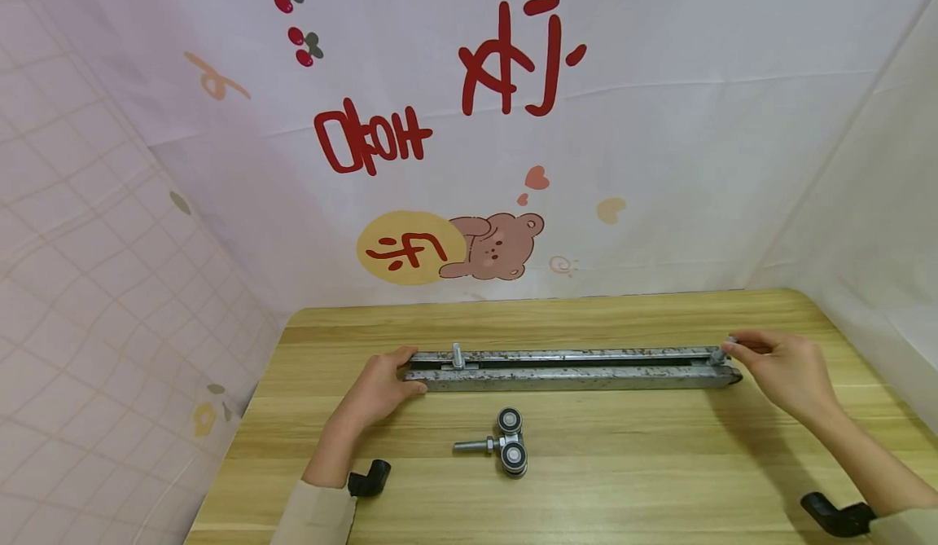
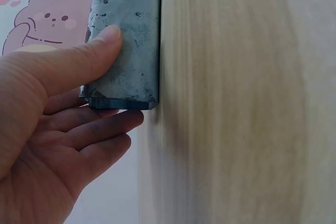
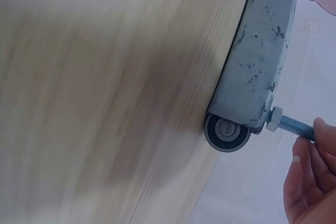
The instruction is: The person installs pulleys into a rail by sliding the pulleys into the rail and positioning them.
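Observation:
A scuffed grey steel channel rail (image 1: 572,380) lies across the wooden table with its slot facing up. My left hand (image 1: 375,392) grips its left end, thumb on the front wall and fingers around the end and far side. Near that end a threaded bolt (image 1: 458,356) stands up through the slot. At the right end my right hand (image 1: 795,372) pinches the bolt (image 3: 296,127) of a roller trolley between thumb and fingers. One wheel (image 3: 227,132) of that trolley pokes out of the rail's end; the rest of it is hidden inside.
Another roller trolley (image 1: 511,447) lies in front of the rail, its bolt pointing left. Black elbow-shaped pieces sit near the left sleeve (image 1: 370,478) and the right sleeve (image 1: 835,516). A printed cloth (image 1: 659,162) hangs behind the wooden table (image 1: 623,463).

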Demonstrator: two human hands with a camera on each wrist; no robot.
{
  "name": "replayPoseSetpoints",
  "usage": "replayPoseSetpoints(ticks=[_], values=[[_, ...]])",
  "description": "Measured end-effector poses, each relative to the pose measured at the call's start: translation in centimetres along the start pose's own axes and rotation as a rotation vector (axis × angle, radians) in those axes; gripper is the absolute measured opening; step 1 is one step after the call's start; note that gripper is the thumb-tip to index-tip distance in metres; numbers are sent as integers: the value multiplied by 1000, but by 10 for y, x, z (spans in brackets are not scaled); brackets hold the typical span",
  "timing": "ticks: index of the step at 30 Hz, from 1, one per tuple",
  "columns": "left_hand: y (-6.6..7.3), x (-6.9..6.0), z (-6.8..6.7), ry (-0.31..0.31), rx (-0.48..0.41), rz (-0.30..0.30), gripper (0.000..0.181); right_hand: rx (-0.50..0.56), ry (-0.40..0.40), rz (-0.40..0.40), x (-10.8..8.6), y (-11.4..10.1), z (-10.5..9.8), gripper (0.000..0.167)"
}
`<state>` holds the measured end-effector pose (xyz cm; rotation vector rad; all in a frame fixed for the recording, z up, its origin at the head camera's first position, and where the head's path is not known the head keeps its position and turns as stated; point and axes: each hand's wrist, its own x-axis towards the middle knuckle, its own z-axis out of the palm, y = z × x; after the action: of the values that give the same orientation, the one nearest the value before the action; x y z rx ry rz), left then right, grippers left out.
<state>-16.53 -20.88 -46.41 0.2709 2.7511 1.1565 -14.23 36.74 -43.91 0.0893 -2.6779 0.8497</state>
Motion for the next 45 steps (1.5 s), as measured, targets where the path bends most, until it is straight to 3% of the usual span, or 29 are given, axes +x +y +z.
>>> replayPoseSetpoints(ticks=[45], values=[[-1,0,2,3,8,5,70,117,0,-67,-1,-25,25,23]])
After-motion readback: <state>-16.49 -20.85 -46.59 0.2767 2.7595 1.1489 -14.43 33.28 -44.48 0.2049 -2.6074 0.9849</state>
